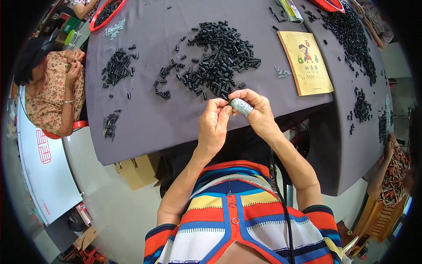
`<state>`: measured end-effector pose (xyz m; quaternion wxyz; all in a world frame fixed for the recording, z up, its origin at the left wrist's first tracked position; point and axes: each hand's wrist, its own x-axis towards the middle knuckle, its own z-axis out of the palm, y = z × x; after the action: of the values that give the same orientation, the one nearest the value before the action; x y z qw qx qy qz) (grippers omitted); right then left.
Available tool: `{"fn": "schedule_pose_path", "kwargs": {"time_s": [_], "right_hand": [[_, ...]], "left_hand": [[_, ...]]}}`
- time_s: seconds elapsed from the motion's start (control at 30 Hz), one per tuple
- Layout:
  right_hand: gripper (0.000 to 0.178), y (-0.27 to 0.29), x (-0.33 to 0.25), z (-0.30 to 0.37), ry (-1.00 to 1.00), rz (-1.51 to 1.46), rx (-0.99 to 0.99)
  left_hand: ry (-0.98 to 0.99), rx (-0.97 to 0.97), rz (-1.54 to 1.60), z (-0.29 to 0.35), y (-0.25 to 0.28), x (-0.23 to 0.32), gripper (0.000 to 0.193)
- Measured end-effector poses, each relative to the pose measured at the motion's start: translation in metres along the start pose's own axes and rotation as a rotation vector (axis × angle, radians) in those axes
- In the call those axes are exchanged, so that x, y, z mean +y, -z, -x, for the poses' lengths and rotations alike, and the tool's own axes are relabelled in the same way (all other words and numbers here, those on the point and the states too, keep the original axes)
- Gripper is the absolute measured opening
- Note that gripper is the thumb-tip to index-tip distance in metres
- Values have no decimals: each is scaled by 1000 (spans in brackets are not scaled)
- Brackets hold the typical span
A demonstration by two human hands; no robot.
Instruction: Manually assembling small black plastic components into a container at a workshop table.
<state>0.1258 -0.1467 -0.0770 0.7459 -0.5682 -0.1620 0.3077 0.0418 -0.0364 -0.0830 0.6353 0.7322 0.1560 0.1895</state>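
My left hand (214, 125) and my right hand (260, 112) meet at the table's near edge, fingertips almost touching. Between them they pinch a small black plastic piece (229, 102), mostly covered by the fingers. A speckled grey-white wrap (241, 107) covers my right thumb. Just beyond my hands lies a big heap of short black tubular parts (220, 57), with loose ones scattered to its left. A smaller heap of black parts (118, 67) sits farther left, and a little bunch of thin dark pieces (110, 125) lies nearer the left edge.
A yellow notebook (306, 64) lies right of the heap, beside some small silvery springs (282, 71). A red-rimmed basket (107, 13) stands at the far left. More black parts (351, 39) cover the right-hand table. Other people sit left and right; one wears a floral shirt (55, 92).
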Motion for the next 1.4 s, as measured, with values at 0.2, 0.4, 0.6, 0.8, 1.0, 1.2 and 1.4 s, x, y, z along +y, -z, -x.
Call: {"fn": "schedule_pose_path", "kwargs": {"time_s": [0.2,0.4,0.6,0.8,1.0,1.2,1.4], "right_hand": [[16,3,10,-1,-11,-46,52],[20,9,11,-3,-106,-332,-17],[23,5,16,2,-153,-352,-53],[22,2,20,3,-61,-312,-43],[19,4,10,2,-18,-35,-43],[20,-3,4,4,34,282,-41],[19,-3,6,6,225,580,-8]], "left_hand": [[21,5,-62,-1,1,0,12],[142,-21,129,-4,0,0,10],[244,-33,351,-2,2,2,11],[335,-84,436,2,6,1,12],[315,-32,297,-3,11,2,13],[234,-50,262,-9,10,7,14],[260,-143,96,-7,15,1,12]]}}
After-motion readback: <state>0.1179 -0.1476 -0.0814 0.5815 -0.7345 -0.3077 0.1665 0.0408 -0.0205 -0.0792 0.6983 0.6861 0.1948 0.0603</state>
